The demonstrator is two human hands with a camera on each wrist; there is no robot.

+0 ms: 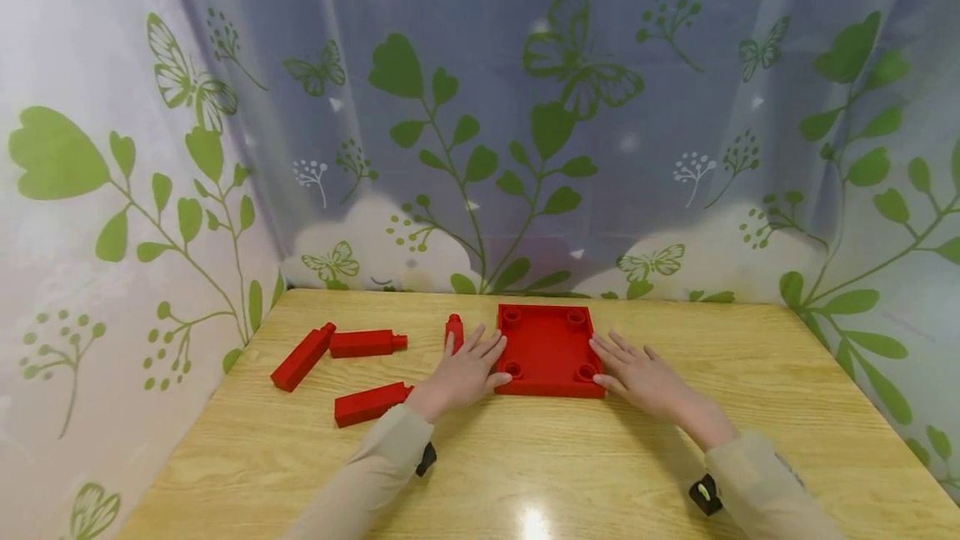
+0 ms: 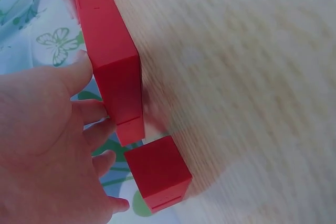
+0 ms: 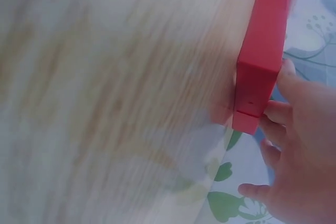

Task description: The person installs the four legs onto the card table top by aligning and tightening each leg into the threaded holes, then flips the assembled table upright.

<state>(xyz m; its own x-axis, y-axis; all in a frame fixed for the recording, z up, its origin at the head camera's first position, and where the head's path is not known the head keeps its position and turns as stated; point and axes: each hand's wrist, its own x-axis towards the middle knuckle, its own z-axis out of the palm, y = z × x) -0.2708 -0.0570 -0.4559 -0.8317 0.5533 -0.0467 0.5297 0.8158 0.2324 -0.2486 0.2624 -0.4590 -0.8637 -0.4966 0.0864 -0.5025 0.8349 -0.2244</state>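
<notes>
A red square panel with a raised rim lies flat on the wooden table, a round socket in each of its corners. Along its left side rest the fingertips of my left hand, the fingers spread and nearly straight. My right hand touches the opposite side in the same way, thumb near the front corner. One red square post stands out just beyond the left hand, partly hidden by it; its square end shows below the panel in the left wrist view. Neither hand curls round anything.
Three more red posts with peg ends lie left of the left hand: a slanted post, a rear post and a front post. A leaf-patterned curtain hangs behind the wooden table and along both sides.
</notes>
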